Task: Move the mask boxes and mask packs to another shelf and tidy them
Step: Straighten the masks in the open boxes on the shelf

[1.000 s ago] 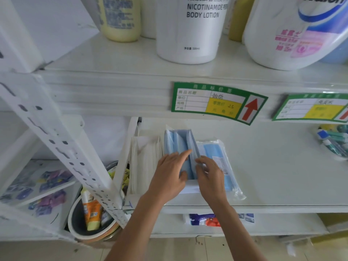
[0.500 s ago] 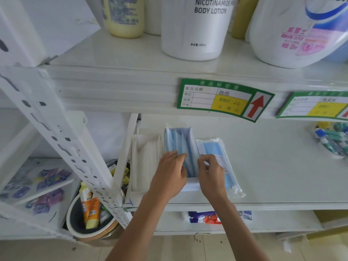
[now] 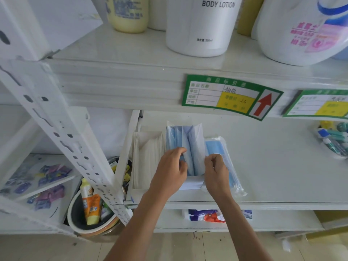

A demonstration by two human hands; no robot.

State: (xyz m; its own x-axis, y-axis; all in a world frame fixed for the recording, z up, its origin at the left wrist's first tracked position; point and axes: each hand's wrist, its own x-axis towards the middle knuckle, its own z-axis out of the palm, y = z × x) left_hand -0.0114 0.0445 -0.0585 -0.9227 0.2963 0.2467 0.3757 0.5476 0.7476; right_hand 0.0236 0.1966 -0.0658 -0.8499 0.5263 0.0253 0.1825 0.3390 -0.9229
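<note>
- Since the earlier frame, both hands have curled tighter at the near end of the blue mask packs (image 3: 185, 147).
- Left hand (image 3: 172, 171) pinches a blue pack; right hand (image 3: 216, 172) pinches the pack's right side.
- White mask box (image 3: 146, 159) stands just left; a bagged mask pack (image 3: 224, 157) lies right, all on the shelf (image 3: 273, 166).

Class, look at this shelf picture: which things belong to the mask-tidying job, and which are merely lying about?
Job:
open box of blue masks
white mask box
clear mask pack
left hand and right hand, both gripping the blue box

Lying about:
body lotion bottle
green price tag
bucket of tubes
toothbrushes
</note>
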